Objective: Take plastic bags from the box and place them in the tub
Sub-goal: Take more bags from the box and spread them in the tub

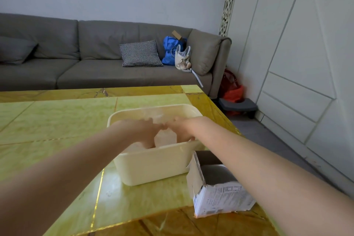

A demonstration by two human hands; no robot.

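Both hands, left and right, reach down inside the tub onto the plastic bags; their grip cannot be told. The box stands open just right of the tub.

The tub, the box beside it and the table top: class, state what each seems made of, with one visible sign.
Tub: probably plastic, cream, matte, with smooth moulded rounded corners.
Box: cardboard, printed white outside; a torn flap shows brown-grey board.
Table top: glossy yellow-green marble-look surface with gold strips; stone or laminate, cannot tell.
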